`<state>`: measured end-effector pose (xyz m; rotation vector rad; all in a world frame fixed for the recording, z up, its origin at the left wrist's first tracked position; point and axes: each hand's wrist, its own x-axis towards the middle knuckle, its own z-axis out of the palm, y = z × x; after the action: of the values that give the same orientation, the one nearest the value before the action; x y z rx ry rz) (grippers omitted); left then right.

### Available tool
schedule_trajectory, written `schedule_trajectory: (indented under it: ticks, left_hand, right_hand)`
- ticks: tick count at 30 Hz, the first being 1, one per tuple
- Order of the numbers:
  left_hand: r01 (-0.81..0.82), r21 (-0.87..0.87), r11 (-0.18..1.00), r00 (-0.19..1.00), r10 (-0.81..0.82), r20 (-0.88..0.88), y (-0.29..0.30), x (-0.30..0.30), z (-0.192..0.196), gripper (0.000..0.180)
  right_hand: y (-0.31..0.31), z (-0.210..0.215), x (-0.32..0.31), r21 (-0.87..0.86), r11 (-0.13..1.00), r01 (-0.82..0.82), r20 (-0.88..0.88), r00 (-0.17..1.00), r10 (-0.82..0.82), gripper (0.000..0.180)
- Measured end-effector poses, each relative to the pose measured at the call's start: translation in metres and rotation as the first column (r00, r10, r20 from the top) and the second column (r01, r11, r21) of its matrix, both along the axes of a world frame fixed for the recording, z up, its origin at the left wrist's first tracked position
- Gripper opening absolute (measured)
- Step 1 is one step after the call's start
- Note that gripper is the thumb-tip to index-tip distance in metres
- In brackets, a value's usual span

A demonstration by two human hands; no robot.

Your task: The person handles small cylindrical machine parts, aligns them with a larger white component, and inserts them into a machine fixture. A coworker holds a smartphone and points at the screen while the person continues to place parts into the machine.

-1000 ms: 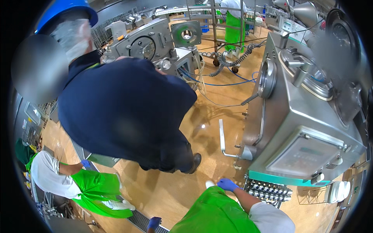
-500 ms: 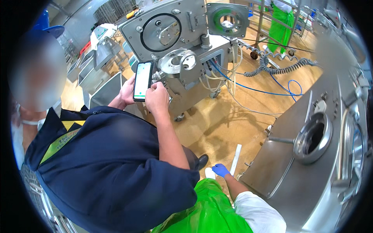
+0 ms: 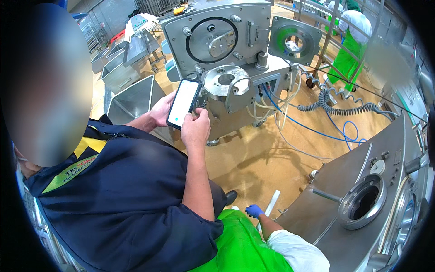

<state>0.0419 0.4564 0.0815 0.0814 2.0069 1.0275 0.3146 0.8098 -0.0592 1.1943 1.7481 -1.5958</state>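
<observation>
My right hand (image 3: pixel 254 211), in a blue glove, hangs low in front of my green apron (image 3: pixel 249 247). Its fingers look loosely curled, and nothing shows in them. A long white strip (image 3: pixel 273 203) lies beyond it near the floor, partly covered by my forearm. My left hand is out of sight, with a co-worker in a dark navy jacket (image 3: pixel 122 190) standing close on that side. That person's hands hold a smartphone (image 3: pixel 183 103) with a lit screen; the co-worker's right hand (image 3: pixel 195 127) is at its lower edge.
A steel machine (image 3: pixel 213 41) with a round-plated panel stands ahead. Blue hoses (image 3: pixel 308 130) and a coiled grey cable (image 3: pixel 326 102) run rightward to a steel machine with a round opening (image 3: pixel 362 201). Steel bins (image 3: pixel 136 102) stand at left. Another person in a green apron (image 3: pixel 349 59) is farther back.
The view has shifted, so the machine ahead appears lower and farther right. The co-worker still holds the phone, now tilted more. My right hand stays low beside my apron.
</observation>
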Motion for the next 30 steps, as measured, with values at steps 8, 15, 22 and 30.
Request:
schedule_trajectory:
  ticks: [8,15,22,30]
  left_hand:
    - [-0.011,0.037,0.999,1.0,0.011,0.005,0.027,-0.005,-0.009,0.025]
    - [-0.023,-0.02,1.0,0.998,0.024,0.056,0.005,-0.001,-0.017,0.025]
    - [-0.039,-0.028,0.999,0.997,0.04,0.063,0.011,0.0,-0.01,0.026]
    - [-0.05,-0.009,0.999,0.999,0.051,0.019,0.027,-0.008,-0.003,0.026]
  right_hand:
    - [0.019,-0.028,-0.004,0.18,0.983,-0.019,-0.011,1.0,0.021,0.038]
    - [0.083,0.092,-0.043,0.439,0.867,-0.235,0.032,0.969,0.246,0.039]
    - [0.267,0.363,-0.157,0.906,0.099,0.411,-0.423,0.883,0.203,0.022]
    - [0.338,0.508,-0.27,0.896,0.23,0.38,-0.444,0.788,0.427,0.02]
